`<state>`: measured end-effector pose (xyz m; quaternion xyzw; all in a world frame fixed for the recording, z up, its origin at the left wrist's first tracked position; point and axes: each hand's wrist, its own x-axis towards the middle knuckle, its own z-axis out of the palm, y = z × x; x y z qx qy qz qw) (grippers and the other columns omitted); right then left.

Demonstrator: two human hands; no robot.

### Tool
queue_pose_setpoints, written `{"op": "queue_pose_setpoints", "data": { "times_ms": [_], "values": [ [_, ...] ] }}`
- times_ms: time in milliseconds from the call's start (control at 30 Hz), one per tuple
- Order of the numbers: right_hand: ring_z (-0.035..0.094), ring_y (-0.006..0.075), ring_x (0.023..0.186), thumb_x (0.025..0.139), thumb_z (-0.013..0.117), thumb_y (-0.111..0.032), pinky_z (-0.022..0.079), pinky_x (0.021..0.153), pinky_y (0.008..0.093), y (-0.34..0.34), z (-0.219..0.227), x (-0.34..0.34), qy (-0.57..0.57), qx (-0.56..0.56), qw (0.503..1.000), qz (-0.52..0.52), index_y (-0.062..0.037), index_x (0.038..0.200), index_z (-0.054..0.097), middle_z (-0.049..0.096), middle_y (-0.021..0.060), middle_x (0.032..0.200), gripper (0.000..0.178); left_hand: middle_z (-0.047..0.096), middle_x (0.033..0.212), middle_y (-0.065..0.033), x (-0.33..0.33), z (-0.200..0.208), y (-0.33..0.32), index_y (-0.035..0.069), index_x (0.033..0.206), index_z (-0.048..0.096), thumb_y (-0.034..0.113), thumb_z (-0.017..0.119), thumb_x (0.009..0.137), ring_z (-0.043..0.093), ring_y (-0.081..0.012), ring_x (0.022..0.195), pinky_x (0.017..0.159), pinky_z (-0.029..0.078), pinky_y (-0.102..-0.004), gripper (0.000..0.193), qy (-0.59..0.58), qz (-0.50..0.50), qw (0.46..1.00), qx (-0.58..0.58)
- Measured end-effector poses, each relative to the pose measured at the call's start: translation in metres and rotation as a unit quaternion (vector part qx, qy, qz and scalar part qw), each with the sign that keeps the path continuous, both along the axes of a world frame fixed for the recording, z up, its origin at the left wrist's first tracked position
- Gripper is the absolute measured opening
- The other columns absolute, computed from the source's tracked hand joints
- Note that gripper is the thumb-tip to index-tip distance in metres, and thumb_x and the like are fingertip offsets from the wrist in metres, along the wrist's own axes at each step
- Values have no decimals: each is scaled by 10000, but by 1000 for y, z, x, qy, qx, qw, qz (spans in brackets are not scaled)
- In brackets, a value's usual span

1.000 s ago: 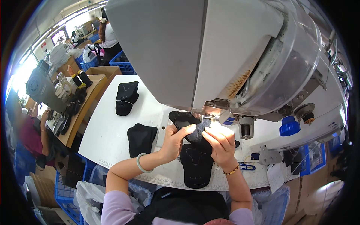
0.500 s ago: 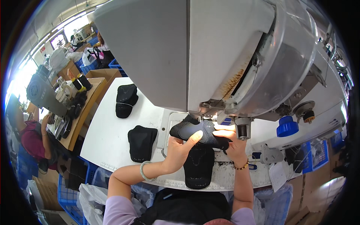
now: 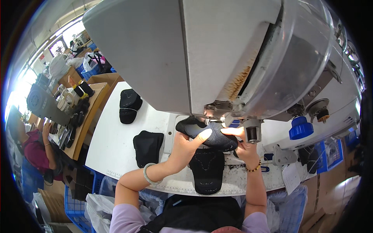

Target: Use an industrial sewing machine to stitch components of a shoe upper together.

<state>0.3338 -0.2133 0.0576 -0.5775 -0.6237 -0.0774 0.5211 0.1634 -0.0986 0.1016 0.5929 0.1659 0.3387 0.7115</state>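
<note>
The left hand (image 3: 185, 151) is closed on the near left side of a black shoe upper (image 3: 220, 139), its thumb laid flat on the smoother grey patch, while the right hand (image 3: 247, 150) pinches the textured right end between its thumb and fingers, most of which are hidden beneath. The upper is held, tilted, just below the metal parts (image 3: 218, 110) at the bottom of the sewing machine (image 3: 151, 54); whether the needle or foot touches it cannot be told, since the machine head covers that spot. Both thumbs lie close to that spot, so the likeliest harm, I judge, is a pricked or pinched thumb if the machine ran with them there. The upper is soft and curved, so an uneven pull between the hands could pucker it or skew a seam, and a layer folded under, out of sight, might get caught in the stitching. Just below it, toward the person, a black piece with pale stitching (image 3: 206, 173) lies on the white table (image 3: 103, 153), near enough to be dragged along if the upper's edge snagged it. Farther left, a plain black piece (image 3: 148, 149) and a banded black bundle (image 3: 129, 107) lie well apart from the hands, with little risk of fouling the work
</note>
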Motion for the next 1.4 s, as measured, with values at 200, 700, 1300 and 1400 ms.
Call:
{"op": "queue_pose_setpoints", "data": {
  "times_ms": [200, 700, 1300, 1400],
  "values": [
    [589, 200, 809, 714, 544, 129, 467, 762, 286, -1, 7, -8, -59, 11, 998, -34, -60, 986, 673, 661, 90, 990, 356, 619, 913, -16, 0, -5, 14, -2, 1022, 588, 127, 611, 855, 547, -70, 838, 786, 431, -245, 212, -3, -42, 997, -60],
    [581, 265, 738, 685, 552, 11, 476, 672, 357, -18, 26, -13, -190, 121, 958, -179, -35, 930, 633, 620, 114, 905, 262, 637, 960, -83, 0, -5, 29, -45, 1004, 611, 89, 550, 873, 594, -132, 899, 818, 458, -257, 197, 8, -69, 978, -197],
    [509, 285, 1021, 798, 636, -116, 437, 839, 369, -71, -32, 10, 12, -264, 942, -208, 2, 1053, 568, 496, 114, 1086, 289, 633, 834, -37, -35, -8, 80, -9, 987, 598, 139, 655, 839, 572, -57, 660, 508, 398, -163, 216, -39, 143, 988, -38],
    [521, 276, 985, 790, 644, -123, 451, 807, 368, -71, -26, 6, -11, -267, 937, -227, -19, 1020, 562, 494, 109, 1076, 266, 626, 804, -50, -99, -33, 103, -30, 1050, 542, 140, 665, 815, 579, -89, 647, 524, 434, -201, 315, 134, 211, 965, 82]
  ]
}}
